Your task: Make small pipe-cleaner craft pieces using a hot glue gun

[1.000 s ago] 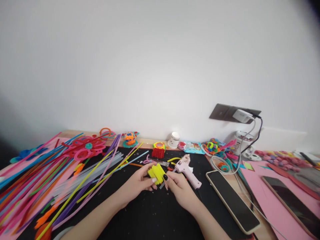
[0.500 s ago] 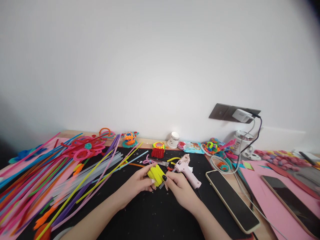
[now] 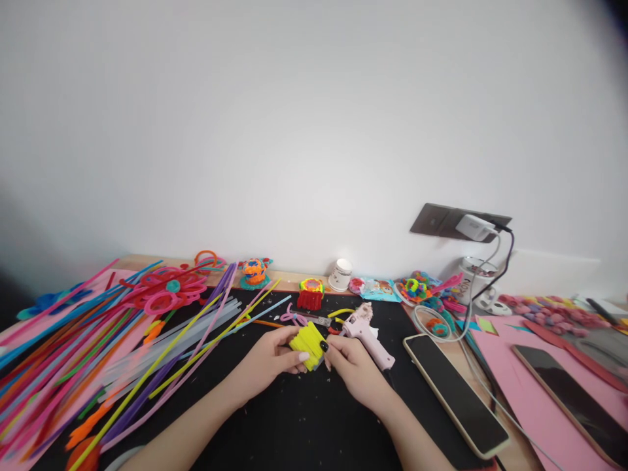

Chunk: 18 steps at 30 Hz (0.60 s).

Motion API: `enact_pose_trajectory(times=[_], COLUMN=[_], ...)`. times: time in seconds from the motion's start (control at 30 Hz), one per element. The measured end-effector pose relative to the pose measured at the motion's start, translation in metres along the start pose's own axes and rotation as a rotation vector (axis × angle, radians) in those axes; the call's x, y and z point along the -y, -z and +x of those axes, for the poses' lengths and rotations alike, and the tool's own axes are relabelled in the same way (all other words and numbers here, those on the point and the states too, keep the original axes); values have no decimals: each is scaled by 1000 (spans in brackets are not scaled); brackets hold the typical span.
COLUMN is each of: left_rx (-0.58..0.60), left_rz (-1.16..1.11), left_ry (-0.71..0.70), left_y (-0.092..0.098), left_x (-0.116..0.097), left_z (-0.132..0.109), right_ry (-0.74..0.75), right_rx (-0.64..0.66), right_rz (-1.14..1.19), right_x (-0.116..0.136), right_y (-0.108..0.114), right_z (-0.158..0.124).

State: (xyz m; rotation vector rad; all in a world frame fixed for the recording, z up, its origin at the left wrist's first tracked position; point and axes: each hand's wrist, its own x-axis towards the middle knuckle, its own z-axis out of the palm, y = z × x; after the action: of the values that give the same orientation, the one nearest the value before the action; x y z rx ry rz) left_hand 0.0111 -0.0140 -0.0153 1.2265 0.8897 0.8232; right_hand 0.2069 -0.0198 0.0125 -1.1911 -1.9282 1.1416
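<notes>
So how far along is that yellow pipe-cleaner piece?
Done: the yellow piece is already folded into side-by-side loops, and a finished-looking red-and-yellow figure stands at the mat's back edge. In hand: the left hand and right hand pinch the piece from both sides. Left, probably: fixing it, since the pink glue gun lies unheld beside the right hand.

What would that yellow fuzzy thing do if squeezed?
The yellow fuzzy bundle probably squishes and bends, as it looks folded from pipe cleaners like those nearby. It seems light: the left hand and right hand hold it by fingers alone.
</notes>
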Motion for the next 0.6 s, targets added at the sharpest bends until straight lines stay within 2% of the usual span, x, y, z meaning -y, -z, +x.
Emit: enact_pose_trajectory(times=[0.43, 0.6], left_rx=[-61, 17], left_rz=[-11, -52], left_ry=[118, 87], left_y=[-5, -6], left_x=[-8, -14], left_z=[-3, -7], right_ry=[19, 2], right_rx=[46, 17], right_rz=[-36, 8], right_x=[1, -1], right_y=[0, 1], right_z=[-2, -1])
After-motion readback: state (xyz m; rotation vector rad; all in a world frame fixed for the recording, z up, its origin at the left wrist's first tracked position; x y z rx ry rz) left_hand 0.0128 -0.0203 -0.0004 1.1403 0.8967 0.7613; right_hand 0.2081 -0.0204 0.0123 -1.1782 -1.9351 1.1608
